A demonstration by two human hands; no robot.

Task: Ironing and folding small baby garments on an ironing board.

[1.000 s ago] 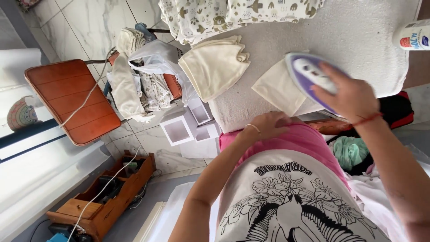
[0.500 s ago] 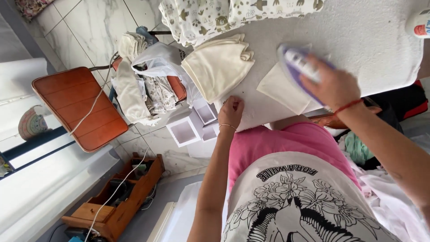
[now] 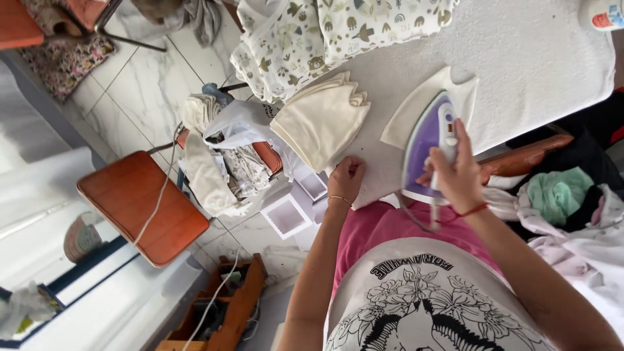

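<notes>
I observe a white ironing surface [image 3: 539, 71] filling the upper right. On it a patterned garment [image 3: 312, 39] lies at the far edge, with a folded cream cloth [image 3: 322, 123] just beside it. A brown chair [image 3: 140, 208] stands left, well apart. The purple iron [image 3: 426, 146] rests flat on a cream piece [image 3: 416, 110] near the board's edge; my right hand [image 3: 458, 172] is wrapped tight around its handle. My left hand [image 3: 346, 179], fingers curled together, presses the same cloth beside the iron.
</notes>
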